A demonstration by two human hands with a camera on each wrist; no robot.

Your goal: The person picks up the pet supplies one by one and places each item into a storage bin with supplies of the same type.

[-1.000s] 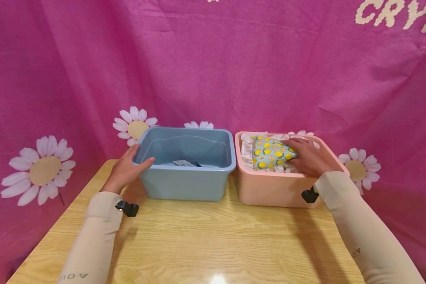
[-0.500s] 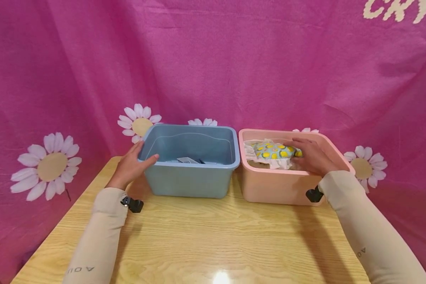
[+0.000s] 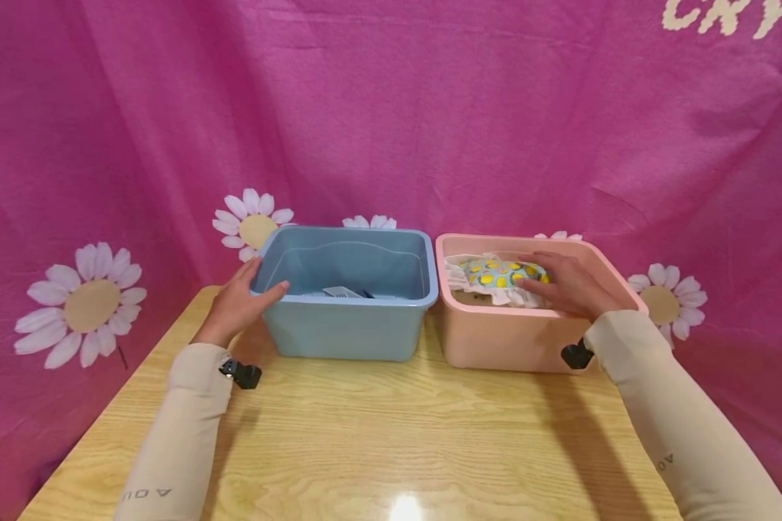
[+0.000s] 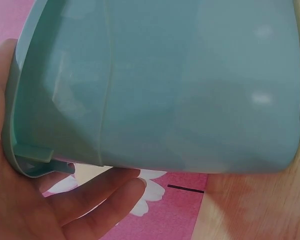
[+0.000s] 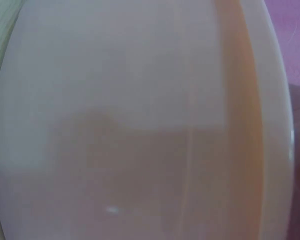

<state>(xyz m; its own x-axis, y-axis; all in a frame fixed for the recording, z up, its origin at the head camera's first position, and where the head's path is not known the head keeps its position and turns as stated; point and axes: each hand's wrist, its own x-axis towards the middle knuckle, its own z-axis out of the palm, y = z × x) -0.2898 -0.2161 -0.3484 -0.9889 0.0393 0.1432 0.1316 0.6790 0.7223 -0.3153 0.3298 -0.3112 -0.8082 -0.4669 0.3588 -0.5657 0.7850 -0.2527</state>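
Note:
My right hand reaches over the front right of the pink bin. Its straight fingers and thumb lie over the right end of a small lemon-print cushion with a white ruffled edge. The cushion lies low in the bin, and its right end is hidden by the hand. My left hand rests at the left front corner of the blue bin, thumb over the rim. In the left wrist view, its loose fingers extend along the outside of the bin's end. The right wrist view shows mostly the pink wall.
Both bins stand side by side on a wooden table, close together. Inside the blue bin lie a white slotted piece and a dark thin item. A magenta cloth with daisies hangs right behind them.
The cushion has gone from tilted up near the rim to lying lower and flatter in the pink bin. My right thumb has come into view over it. The left hand stays at the blue bin.

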